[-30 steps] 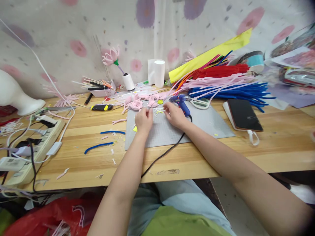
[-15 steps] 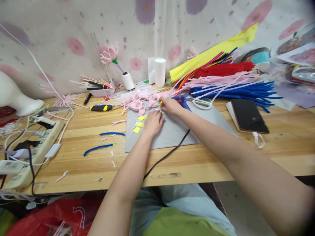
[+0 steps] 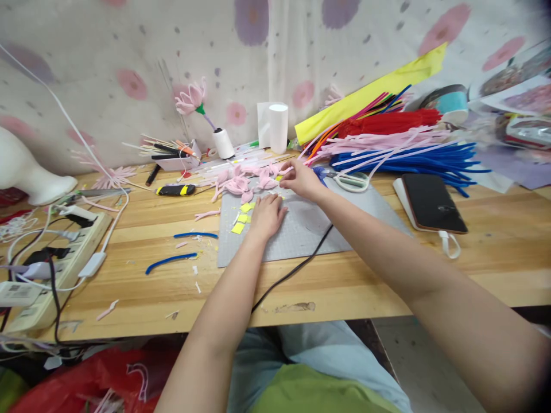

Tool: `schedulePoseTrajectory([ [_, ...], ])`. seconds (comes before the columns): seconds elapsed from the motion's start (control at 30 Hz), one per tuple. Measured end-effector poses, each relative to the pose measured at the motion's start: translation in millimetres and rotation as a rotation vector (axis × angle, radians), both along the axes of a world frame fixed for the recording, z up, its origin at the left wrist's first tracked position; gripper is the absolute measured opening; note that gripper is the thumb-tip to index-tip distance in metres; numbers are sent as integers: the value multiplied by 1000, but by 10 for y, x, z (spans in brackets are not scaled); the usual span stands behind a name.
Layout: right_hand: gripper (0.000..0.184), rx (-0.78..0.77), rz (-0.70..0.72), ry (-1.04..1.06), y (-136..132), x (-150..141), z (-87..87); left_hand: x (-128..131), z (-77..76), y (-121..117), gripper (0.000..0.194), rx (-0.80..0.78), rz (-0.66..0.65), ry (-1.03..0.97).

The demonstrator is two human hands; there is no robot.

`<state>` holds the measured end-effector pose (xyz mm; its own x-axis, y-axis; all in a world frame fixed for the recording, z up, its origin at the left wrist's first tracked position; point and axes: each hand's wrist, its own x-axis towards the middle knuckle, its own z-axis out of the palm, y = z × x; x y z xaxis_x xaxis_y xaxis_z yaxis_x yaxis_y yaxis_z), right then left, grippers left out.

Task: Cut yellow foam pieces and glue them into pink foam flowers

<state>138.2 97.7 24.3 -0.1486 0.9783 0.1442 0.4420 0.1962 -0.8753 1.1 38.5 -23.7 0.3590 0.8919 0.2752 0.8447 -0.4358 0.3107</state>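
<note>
My left hand (image 3: 267, 216) lies palm down on the grey cutting mat (image 3: 310, 241), fingers stretched forward. Just left of it are small yellow squares (image 3: 243, 218). My right hand (image 3: 302, 181) hovers over the back of the mat, thumb and forefinger bent and apart, with nothing clearly seen between them. Close to its fingertips is a small yellow piece (image 3: 279, 178), beside pink looped pipe-cleaner petals (image 3: 267, 176). More pink petals (image 3: 238, 186) lie to the left along the mat's back edge. Behind my right hand, a blue object (image 3: 321, 174) is mostly hidden.
White-handled scissors (image 3: 352, 182) and bundled blue pipe cleaners (image 3: 400, 163) lie at right, near a phone (image 3: 434, 202). A utility knife (image 3: 175, 190), blue stems (image 3: 171, 263) and a power strip (image 3: 81, 264) are at left. A black cable (image 3: 293, 275) crosses the mat's front edge.
My right hand has drawn slightly right and its fingertips have parted, leaving the small yellow piece by the petals. My left hand stays on the mat.
</note>
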Motion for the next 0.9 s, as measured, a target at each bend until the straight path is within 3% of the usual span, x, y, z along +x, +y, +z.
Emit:
schedulePoseTrajectory([
  [0.13, 35, -278, 84, 322, -113, 78, 63, -37, 51, 8, 23, 125, 53, -96],
  [0.27, 37, -497, 229, 378, -263, 215, -44, -144, 167, -49, 29, 266, 273, -324],
  [0.33, 37, -553, 289, 382, -325, 258, -120, -192, 208, -105, 34, 248, 245, -364],
  [0.47, 38, -568, 359, 387, -387, 280, -197, -216, 215, -220, 41, 20, -68, -274],
  [0.53, 38, -557, 402, 370, -396, 282, -192, -201, 193, -263, 42, -38, -135, -244],
  [0.77, 39, -545, 517, 264, -435, 303, -171, -147, 119, -346, 27, -118, -44, -253],
  [0.9, 28, -410, 413, 224, -418, 299, -258, -96, 81, -369, 20, -123, 95, -244],
])
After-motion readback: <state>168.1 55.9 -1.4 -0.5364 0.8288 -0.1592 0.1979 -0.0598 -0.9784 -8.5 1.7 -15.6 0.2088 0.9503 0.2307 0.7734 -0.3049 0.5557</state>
